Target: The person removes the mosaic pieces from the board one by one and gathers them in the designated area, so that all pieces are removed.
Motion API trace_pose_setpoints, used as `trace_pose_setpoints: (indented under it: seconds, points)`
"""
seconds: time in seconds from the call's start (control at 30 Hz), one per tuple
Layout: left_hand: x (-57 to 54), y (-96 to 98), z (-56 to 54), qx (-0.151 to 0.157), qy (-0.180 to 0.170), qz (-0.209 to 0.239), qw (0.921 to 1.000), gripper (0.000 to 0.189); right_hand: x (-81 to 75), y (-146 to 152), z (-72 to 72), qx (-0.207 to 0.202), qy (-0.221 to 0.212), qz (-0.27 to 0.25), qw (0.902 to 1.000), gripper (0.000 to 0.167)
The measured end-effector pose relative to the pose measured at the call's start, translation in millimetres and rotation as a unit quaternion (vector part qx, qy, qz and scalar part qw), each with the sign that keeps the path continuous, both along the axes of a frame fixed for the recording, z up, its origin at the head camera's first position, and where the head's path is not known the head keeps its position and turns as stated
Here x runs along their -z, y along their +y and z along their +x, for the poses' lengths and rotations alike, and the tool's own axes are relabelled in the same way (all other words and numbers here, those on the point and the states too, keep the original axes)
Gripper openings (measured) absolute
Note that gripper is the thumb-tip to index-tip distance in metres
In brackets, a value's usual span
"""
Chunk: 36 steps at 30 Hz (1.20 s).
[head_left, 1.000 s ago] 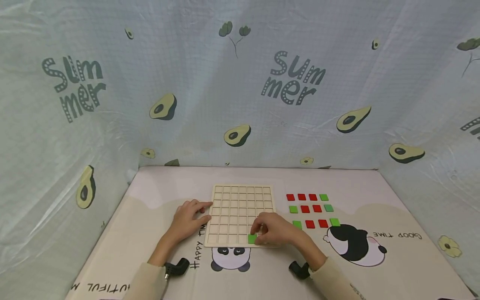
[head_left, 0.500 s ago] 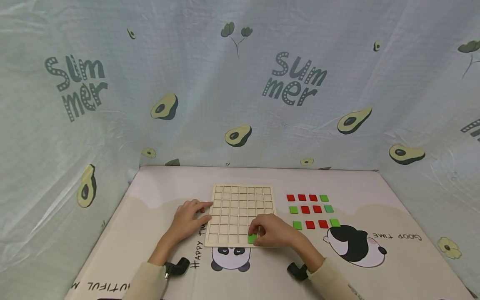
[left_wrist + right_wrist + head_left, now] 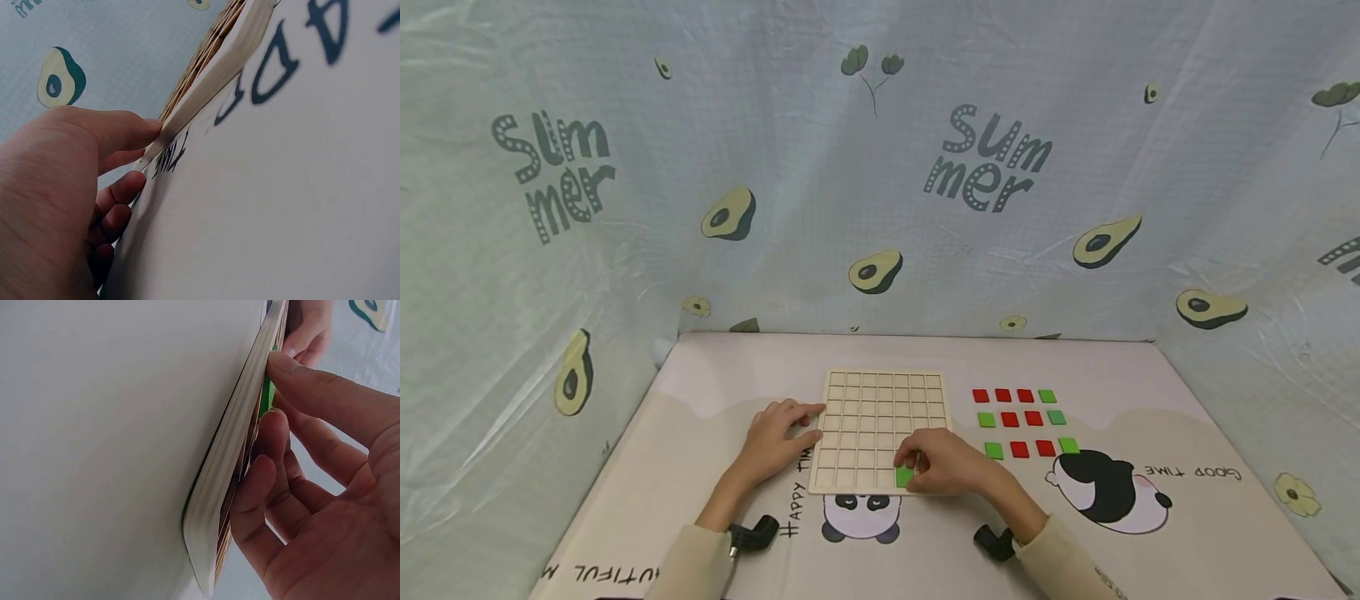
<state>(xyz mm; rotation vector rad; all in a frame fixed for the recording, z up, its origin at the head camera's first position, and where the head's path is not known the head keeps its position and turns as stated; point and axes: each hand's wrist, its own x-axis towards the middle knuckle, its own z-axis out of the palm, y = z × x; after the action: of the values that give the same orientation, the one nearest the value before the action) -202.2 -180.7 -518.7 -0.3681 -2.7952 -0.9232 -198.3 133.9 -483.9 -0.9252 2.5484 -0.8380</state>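
A pale wooden grid board (image 3: 860, 425) lies flat on the table in the head view, its square cells divided by thin ridges. At its near edge, right of the middle, a green square tile (image 3: 904, 477) sits at a cell. My right hand (image 3: 946, 462) pinches this tile with thumb and fingers; the right wrist view shows the green tile (image 3: 267, 394) between them, partly hidden. My left hand (image 3: 775, 437) rests at the board's left edge, its thumb and index finger touching the side. In the left wrist view the thumb (image 3: 134, 130) lies against the wooden rim (image 3: 212, 75).
Right of the board, several red tiles (image 3: 1009, 419) and green tiles (image 3: 987, 420) lie in three rows. The printed tablecloth (image 3: 850, 567) shows a panda and a dog's head. A patterned curtain (image 3: 805, 150) encloses the back and sides.
My right hand's fingers have shifted very slightly left over the green tile. The left hand, board and other tiles stay where they were.
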Motion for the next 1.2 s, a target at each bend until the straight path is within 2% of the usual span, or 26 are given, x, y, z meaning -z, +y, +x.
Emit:
trace_pose_setpoints:
  seconds: [0.53, 0.9, 1.2]
  points:
    - [0.9, -0.7, 0.2, -0.001, -0.002, 0.000, 1.0000, 0.042, -1.8, -3.4, 1.6, 0.003, -0.003, 0.014, 0.9999, 0.022]
    - [0.3, -1.0, -0.3, 0.000, 0.000, 0.001, 1.0000, 0.042, -2.5, -3.5, 1.8, 0.004, -0.017, 0.003, 0.9999, 0.025]
    - [-0.2, -1.1, 0.5, 0.001, -0.001, 0.004, 1.0000, 0.042, -4.5, 0.6, 1.8, -0.008, -0.013, -0.011, 0.9998, 0.017]
